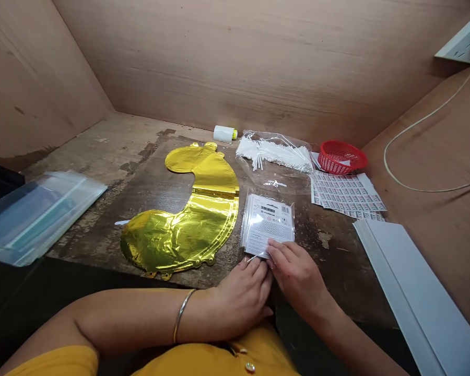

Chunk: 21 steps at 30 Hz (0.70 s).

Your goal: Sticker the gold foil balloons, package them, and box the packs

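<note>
A stack of clear packets with white printed cards (pixel 267 222) lies on the worn wooden table (pixel 149 172) in front of me. My left hand (pixel 243 295) and my right hand (pixel 297 277) meet at the stack's near edge, fingertips pinching its bottom corner. A flat gold foil balloon (pixel 188 219) lies to the left of the stack, untouched.
A bag of white sticks (pixel 276 151), a red basket (pixel 342 156) and label sheets (pixel 347 194) sit behind and right. A small white bottle (pixel 224 133) lies at the back. Clear plastic bags (pixel 35 214) rest at left, white sheets (pixel 415 292) at right, and a cable (pixel 415 125) crosses the right wall.
</note>
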{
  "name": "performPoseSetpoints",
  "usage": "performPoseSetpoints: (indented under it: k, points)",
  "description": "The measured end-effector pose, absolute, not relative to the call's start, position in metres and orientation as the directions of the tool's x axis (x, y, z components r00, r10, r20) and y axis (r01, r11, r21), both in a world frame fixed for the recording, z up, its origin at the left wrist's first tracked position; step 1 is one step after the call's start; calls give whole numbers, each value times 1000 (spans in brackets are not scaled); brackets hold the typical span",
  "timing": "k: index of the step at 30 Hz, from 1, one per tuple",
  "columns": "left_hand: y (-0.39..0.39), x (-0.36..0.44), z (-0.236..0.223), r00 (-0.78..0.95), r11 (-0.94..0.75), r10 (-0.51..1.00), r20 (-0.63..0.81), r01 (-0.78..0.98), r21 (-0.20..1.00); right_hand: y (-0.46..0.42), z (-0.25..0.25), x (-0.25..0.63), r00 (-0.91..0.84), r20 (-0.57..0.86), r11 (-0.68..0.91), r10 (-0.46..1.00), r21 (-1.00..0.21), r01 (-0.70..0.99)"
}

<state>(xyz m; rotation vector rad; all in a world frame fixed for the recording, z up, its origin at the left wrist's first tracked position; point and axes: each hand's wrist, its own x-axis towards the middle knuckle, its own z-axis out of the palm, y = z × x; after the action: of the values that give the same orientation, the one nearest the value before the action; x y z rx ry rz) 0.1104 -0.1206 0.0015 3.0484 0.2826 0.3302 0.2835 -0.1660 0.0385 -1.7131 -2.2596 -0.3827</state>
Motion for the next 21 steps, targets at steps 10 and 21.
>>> performPoseSetpoints:
  k: [10, 21]
  points:
    - [-122, 117, -3, 971, -983, 181, 159, 183, 0, -133, 37, 293, -179, 367, 176, 913, 41, 984]
    - [-123, 119, -2, 976, -983, 185, 111, 184, 19, -129, 45, 286, -226, 252, 203, 941, 117, 972]
